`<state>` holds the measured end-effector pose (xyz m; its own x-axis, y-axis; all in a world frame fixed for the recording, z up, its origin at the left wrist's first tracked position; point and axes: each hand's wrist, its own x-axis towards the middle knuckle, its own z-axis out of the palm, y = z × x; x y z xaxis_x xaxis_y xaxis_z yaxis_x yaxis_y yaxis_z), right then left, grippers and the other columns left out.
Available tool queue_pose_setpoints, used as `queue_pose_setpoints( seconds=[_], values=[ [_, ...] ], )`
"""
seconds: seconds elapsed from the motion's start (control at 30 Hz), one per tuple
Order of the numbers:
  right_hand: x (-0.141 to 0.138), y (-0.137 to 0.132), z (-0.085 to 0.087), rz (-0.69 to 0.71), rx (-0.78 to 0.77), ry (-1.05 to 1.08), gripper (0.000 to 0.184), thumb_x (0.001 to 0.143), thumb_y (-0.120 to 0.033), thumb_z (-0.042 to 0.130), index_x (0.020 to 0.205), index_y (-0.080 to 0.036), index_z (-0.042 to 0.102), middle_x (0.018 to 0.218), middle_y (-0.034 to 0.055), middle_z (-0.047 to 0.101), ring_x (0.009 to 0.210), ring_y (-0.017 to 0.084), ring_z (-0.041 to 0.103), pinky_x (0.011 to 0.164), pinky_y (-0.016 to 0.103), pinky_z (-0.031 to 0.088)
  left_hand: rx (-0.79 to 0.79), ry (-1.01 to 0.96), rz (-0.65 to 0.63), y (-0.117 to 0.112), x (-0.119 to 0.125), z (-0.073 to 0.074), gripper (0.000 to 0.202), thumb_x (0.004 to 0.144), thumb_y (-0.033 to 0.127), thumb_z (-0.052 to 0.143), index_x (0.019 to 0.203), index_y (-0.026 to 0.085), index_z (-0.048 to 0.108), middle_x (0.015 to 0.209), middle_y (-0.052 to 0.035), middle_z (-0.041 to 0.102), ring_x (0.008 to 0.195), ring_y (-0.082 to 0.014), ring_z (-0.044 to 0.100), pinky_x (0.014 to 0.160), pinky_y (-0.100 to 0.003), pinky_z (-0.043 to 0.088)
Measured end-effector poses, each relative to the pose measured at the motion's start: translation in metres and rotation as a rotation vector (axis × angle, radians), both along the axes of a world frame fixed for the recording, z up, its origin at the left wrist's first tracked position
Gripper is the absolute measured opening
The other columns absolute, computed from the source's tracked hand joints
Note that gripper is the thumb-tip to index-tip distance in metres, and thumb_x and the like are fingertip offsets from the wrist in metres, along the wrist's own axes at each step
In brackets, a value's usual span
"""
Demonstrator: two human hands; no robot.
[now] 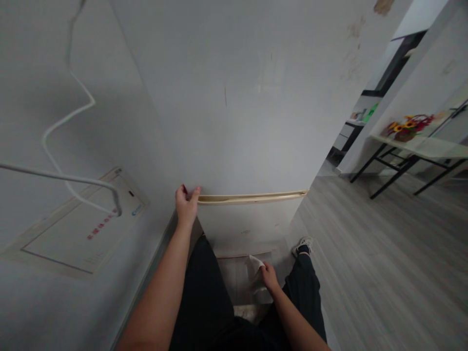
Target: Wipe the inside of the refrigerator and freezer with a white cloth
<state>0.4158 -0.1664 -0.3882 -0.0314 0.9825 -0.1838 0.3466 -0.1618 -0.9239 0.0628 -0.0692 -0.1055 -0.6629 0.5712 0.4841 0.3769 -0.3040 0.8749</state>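
A narrow beige strip (252, 198) runs across the bottom of a large white upright surface (234, 122). At its left end is my left hand (187, 204), with thumb and bent fingers closed on the strip's end; the exact grip is partly hidden. Lower down, between my legs, my right hand (269, 277) is closed round a thin, pale, sheet-like piece (256, 262). Whether that piece is cloth, paper or plastic I cannot tell. Below the strip is a lower white face (246, 224) with faint marks.
A white cable (69, 114) hangs on the left wall beside a panel with red lettering (120, 195). To the right, a table (431, 146) carries a flower basket (407, 129). Grey wood-look floor (365, 253) stretches along the right, beside my shoe (303, 243).
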Motion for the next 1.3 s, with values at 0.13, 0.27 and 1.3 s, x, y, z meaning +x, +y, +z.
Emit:
queue_pose_setpoints(
  seconds=[0.13, 0.27, 1.3],
  values=[
    [-0.003, 0.001, -0.001, 0.006, -0.012, -0.004, 0.025, 0.068, -0.045, 0.042, 0.06, -0.022, 0.049, 0.06, 0.0024, 0.052, 0.064, 0.019, 0.049, 0.064, 0.029, 0.035, -0.012, 0.007, -0.022, -0.001, -0.005, 0.001, 0.066, 0.074, 0.054, 0.078, 0.124, 0.015, 0.058, 0.122, -0.0153, 0.068, 0.113, -0.0259, 0.067, 0.103, -0.043, 0.051],
    [-0.003, 0.0, 0.002, 0.0, -0.022, 0.017, 0.024, 0.07, -0.041, 0.043, 0.06, -0.021, 0.051, 0.06, 0.0026, 0.054, 0.063, 0.019, 0.052, 0.062, 0.028, 0.036, -0.015, -0.016, -0.045, -0.004, -0.005, 0.005, 0.063, 0.073, 0.05, 0.08, 0.121, 0.015, 0.058, 0.125, -0.0162, 0.068, 0.115, -0.0264, 0.067, 0.104, -0.044, 0.052],
    [-0.004, -0.001, 0.015, -0.027, -0.125, 0.031, 0.021, 0.068, -0.039, 0.045, 0.061, -0.021, 0.054, 0.062, 0.0016, 0.056, 0.066, 0.018, 0.052, 0.065, 0.028, 0.038, -0.242, 0.065, -0.056, -0.038, -0.025, 0.035, 0.05, 0.07, 0.062, 0.074, 0.093, 0.019, 0.062, 0.089, -0.0051, 0.069, 0.087, -0.0214, 0.069, 0.081, -0.034, 0.057]
  ],
)
